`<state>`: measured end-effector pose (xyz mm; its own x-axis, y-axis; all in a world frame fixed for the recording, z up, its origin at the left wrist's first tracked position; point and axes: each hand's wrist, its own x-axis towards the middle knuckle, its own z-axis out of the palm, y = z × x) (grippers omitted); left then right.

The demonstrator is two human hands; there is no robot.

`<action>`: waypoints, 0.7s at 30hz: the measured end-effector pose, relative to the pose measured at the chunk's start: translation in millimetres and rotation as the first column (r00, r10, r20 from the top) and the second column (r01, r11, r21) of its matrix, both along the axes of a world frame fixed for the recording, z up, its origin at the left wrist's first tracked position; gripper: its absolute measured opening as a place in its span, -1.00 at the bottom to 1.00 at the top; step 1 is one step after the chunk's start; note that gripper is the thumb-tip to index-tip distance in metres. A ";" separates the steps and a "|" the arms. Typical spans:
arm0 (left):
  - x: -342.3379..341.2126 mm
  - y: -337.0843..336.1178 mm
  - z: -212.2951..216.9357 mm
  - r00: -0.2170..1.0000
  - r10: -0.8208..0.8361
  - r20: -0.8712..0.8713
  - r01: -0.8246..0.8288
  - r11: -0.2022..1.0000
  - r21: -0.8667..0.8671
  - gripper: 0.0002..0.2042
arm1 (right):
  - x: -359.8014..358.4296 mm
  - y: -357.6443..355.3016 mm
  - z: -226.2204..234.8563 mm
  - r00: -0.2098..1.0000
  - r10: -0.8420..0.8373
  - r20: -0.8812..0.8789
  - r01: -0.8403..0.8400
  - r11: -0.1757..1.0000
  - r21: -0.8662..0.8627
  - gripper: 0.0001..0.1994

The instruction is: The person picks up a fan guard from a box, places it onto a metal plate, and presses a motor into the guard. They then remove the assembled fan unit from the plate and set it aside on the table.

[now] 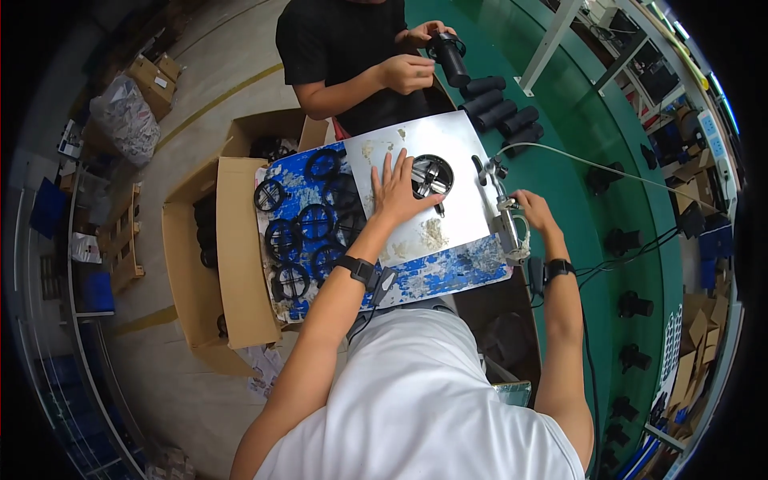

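My left hand (394,194) lies flat with spread fingers on a bare metal plate (460,144). Its fingertips and thumb touch or nearly touch the left edge of a round black ring with inner spokes (433,175). My right hand (534,211) is curled against the side of a silver metal device with a hose (507,228), fixed at the plate's right edge. What part of it the fingers grip is partly hidden. Several more black spoked rings (314,222) lie on the chipped blue board (448,266) left of my left hand.
Across from me, a person in black holds a black cylinder (451,60). Several black cylinders (502,116) lie on the green table (560,176), with dark fittings (632,304) farther right. An open cardboard box (244,264) stands at the left. A cable (584,154) crosses the table.
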<state>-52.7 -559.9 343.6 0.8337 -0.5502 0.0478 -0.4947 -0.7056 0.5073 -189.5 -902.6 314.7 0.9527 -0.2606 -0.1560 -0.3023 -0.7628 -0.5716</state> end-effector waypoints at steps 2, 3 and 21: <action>2.2 3.4 4.2 1.000 0.008 0.020 -0.008 1.000 0.007 0.10 | 9.4 1.3 12.2 0.997 0.064 -0.050 -0.066 0.996 -0.051 -0.57; -0.3 0.1 6.8 0.999 -0.006 0.031 0.006 1.000 0.011 0.08 | 6.7 -3.5 18.9 0.989 0.101 -0.111 -0.113 0.988 -0.102 -0.59; 24.2 1.8 21.0 0.646 -0.714 0.269 0.600 0.693 0.400 -0.81 | 155.5 185.6 72.2 0.956 0.234 -0.175 -0.292 0.791 -0.537 -0.74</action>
